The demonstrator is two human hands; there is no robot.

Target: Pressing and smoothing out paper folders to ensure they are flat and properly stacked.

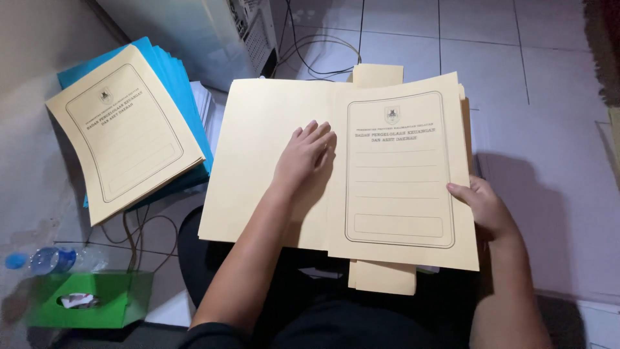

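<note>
folder [361,174] | cream-yellow card, black rounded border, small crest and ruled lines on front | open and spread flat | blank half under left hand [305,154], palm down on it | printed half's outer edge pinched by right hand [481,207]

From my feed: stack of cream and blue folders [126,123] at 10 o'clock, green tissue box [87,298] and plastic bottle [48,260] at 8, computer tower [213,32] plus cables [316,48] at 12.
</note>
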